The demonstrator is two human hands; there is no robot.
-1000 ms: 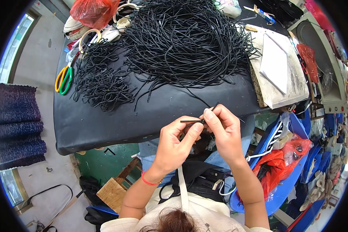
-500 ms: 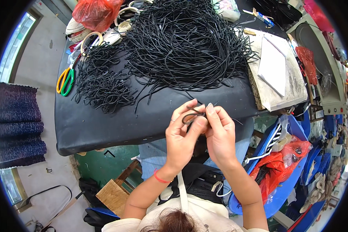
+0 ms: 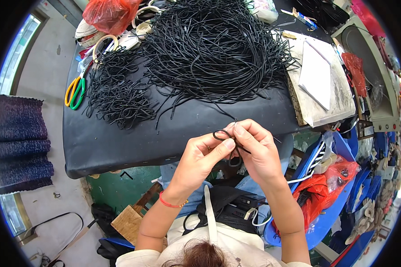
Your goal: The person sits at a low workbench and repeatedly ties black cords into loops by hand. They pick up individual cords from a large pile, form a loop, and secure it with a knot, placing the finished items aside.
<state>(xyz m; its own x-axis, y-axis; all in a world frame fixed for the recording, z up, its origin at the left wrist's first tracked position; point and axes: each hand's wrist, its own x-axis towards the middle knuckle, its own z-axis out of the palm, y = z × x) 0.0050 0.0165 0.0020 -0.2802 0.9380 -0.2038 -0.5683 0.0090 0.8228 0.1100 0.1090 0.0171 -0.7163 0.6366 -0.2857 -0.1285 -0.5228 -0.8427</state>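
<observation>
Between my two hands, just past the near edge of the table, is a thin black cord (image 3: 219,131) bent into loops. My left hand (image 3: 202,155) pinches it with thumb and fingertips. Close against it, my right hand (image 3: 259,149) grips the same cord between thumb and forefinger. One loop stands up at the left fingertips and another hangs below the fingers; the crossing point is partly hidden. Farther off lies a big heap of straight black cords (image 3: 214,53), and left of it a smaller pile of looped black cords (image 3: 120,98).
Scissors (image 3: 75,92) with orange and green handles lie at the table's left edge. A red plastic bag (image 3: 111,15) sits at the far left. On the right are a worn board (image 3: 338,100) with white paper (image 3: 315,75) and a blue bin (image 3: 314,236) holding red bags.
Both hands have come closer together and turned inward. The cord's loop has shifted, and a second loop now hangs beneath the fingers.
</observation>
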